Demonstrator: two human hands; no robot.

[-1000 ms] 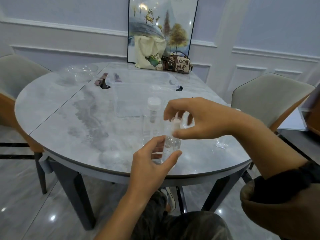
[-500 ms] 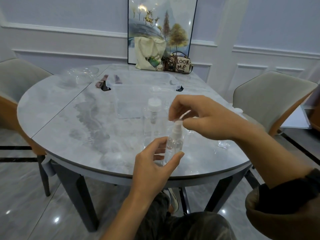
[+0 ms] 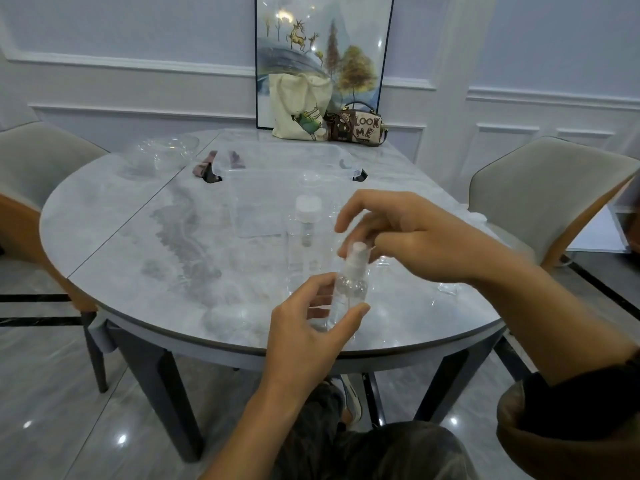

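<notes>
A small clear spray bottle (image 3: 350, 289) with a white pump top stands upright above the near edge of the grey marble table (image 3: 145, 237). My left hand (image 3: 308, 327) grips its body between thumb and fingers. My right hand (image 3: 391, 233) hovers over the top, with thumb and fingertips curled round the white spray head (image 3: 356, 252). Behind it stands a taller clear bottle (image 3: 304, 237) with a white cap.
A clear plastic box (image 3: 284, 174) lies mid-table, with clear plastic bowls (image 3: 162, 154) at the far left. A small clear cap (image 3: 448, 289) lies to the right. A tote bag (image 3: 298, 109), a handbag (image 3: 356, 126) and a framed picture are at the back. Chairs flank the table.
My right hand has lowered and turned over the spray head, its fingers closing in on it. My left hand keeps its hold on the bottle's body.
</notes>
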